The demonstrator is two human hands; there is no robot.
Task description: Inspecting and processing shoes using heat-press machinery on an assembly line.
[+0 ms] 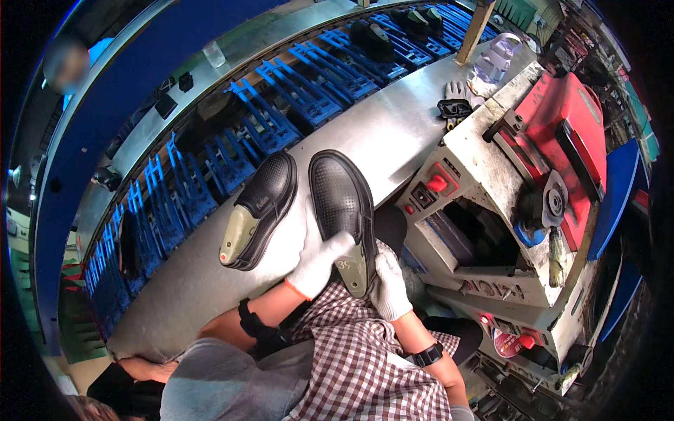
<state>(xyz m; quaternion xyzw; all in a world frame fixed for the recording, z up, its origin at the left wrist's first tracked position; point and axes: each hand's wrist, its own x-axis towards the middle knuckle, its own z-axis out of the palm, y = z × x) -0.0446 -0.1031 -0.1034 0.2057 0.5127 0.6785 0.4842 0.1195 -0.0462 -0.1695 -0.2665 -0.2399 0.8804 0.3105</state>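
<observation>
Centre of frame: both gloved hands hold one black perforated shoe [342, 203], toe pointing to the upper frame, its olive last showing at the heel. The left hand [317, 265] has its grip closed on the shoe's left side near the heel; the right hand [390, 286] has its grip closed on the heel from the right. A second black shoe [261, 208] lies just left of it on the grey counter [393, 133], apart from both hands. A grey-and-red machine [519, 189] stands at right.

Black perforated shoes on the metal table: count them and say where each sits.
2. One shoe lies untouched on the table; the other shoe is held by the left hand and right hand. More dark shapes on the conveyor are unclear.
</observation>
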